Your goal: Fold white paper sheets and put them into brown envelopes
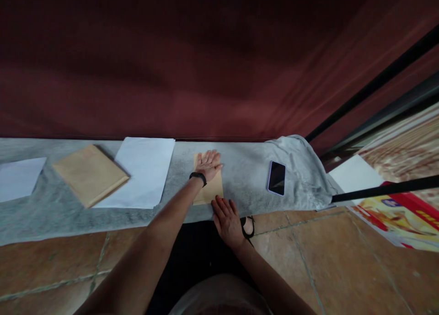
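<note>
A brown paper envelope [208, 194] lies on the grey cloth in front of me. My left hand [207, 165], with a black band at its wrist, rests palm down on the envelope's upper part, fingers spread. At the envelope's lower right corner is my right hand [227, 220]. Its fingers are stretched out flat, with the tips touching or just over the paper's edge. Neither hand grips anything. To the left, a stack of white paper [147, 168] carries a pile of brown envelopes [91, 174], set at an angle and partly covering it.
The long narrow surface is draped in grey cloth [243, 168]. A phone [276, 178] lies to the right. More white paper [20, 178] is at the far left. Dark red fabric [171, 104] hangs behind. Black bars [377, 189] and a printed box [401, 216] stand at right.
</note>
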The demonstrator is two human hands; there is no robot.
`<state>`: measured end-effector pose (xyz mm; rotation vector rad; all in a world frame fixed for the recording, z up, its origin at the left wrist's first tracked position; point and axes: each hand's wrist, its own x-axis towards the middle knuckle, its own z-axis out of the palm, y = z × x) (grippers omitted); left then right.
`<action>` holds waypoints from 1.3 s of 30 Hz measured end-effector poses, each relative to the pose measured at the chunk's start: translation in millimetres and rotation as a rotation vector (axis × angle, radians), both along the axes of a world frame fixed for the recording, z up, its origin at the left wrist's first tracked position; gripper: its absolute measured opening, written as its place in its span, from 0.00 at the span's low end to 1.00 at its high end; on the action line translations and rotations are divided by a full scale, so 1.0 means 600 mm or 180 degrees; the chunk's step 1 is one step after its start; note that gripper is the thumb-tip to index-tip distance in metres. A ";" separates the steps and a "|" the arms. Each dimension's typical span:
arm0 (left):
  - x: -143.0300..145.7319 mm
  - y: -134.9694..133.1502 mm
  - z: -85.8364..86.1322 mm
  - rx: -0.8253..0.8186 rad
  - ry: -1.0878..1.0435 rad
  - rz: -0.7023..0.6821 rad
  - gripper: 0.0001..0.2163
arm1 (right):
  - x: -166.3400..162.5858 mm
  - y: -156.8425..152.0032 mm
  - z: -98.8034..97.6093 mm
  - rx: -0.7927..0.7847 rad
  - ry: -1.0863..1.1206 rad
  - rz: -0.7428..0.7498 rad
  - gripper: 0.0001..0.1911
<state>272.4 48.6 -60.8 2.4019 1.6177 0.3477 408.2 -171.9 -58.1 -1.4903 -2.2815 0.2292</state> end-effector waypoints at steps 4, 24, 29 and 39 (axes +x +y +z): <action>-0.012 -0.040 0.003 -0.0043 0.0094 -0.0098 0.28 | 0.000 -0.001 -0.001 -0.0012 0.0024 -0.0007 0.27; -0.057 -0.366 0.012 0.0273 0.0004 -0.0144 0.29 | 0.001 -0.007 -0.019 0.0065 -0.0074 -0.0003 0.26; -0.074 -0.367 0.009 0.0280 0.0007 0.0089 0.30 | 0.002 -0.007 -0.021 0.0075 -0.0071 -0.0001 0.27; -0.043 -0.357 0.047 -0.0037 -0.0257 0.1571 0.24 | -0.032 -0.016 -0.006 0.0163 -0.0133 -0.0398 0.25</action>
